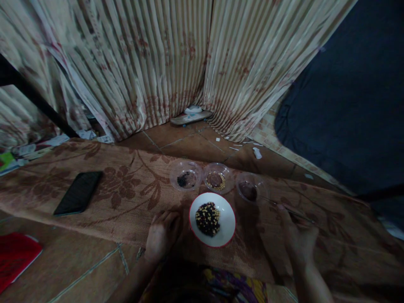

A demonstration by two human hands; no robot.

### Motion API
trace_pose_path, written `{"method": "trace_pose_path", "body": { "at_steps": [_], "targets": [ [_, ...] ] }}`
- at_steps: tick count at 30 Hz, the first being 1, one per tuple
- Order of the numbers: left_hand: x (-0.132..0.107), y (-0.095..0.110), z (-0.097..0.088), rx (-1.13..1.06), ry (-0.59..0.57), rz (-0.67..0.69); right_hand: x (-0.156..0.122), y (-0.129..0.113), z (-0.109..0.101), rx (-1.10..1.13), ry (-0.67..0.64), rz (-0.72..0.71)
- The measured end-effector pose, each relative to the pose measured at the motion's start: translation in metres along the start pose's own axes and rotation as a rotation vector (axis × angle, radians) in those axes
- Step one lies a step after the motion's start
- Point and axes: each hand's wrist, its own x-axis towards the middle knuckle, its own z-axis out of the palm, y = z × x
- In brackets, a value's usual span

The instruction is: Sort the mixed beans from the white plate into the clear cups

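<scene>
Nearest you, at the bottom edge of the frame, is your purple-and-yellow patterned garment (232, 283). Just above it, left of centre, your left hand (162, 233) rests on the brown floral tablecloth (126, 206) beside the bowl, fingers curled under; you cannot tell from this view whether they grip anything. At lower right, your right hand (298, 235) pinches a slim, stick-like tool (296, 213) between thumb and fingers, its far end pointing left to the right-hand cup; whether it touches the contents is too dim to tell.

Between your 2 hands, below the frame's centre, sits the red-rimmed white bowl (226, 219), with a mix of black and pale yellow seeds (207, 219) heaped toward its left side. Just above it, 3 clear plastic cups stand in a row: the left cup (194, 180) holds small black grains, the middle cup (206, 169) yellow kernels, and the right cup (240, 181) a dark brown mass. A black smartphone (78, 193) lies at the left of the cloth.

Farther off, at upper centre, a skateboard (191, 118) lies on the tiled floor (179, 141) against the striped curtains (142, 63).
</scene>
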Motion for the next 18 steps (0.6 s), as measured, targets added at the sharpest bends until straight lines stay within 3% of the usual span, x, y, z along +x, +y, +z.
{"method": "trace_pose_path", "body": {
  "at_steps": [4, 9, 18],
  "targets": [
    [0.000, 0.002, -0.001, 0.004, -0.007, -0.019, -0.034, -0.019, 0.001, 0.043, -0.255, 0.091],
    [-0.001, 0.002, 0.002, 0.012, -0.005, -0.026, -0.068, -0.024, 0.012, 0.032, -0.622, 0.069],
    [-0.002, 0.002, 0.001, 0.004, -0.031, -0.030, -0.072, -0.017, 0.018, 0.003, -0.687, -0.009]
  ]
}}
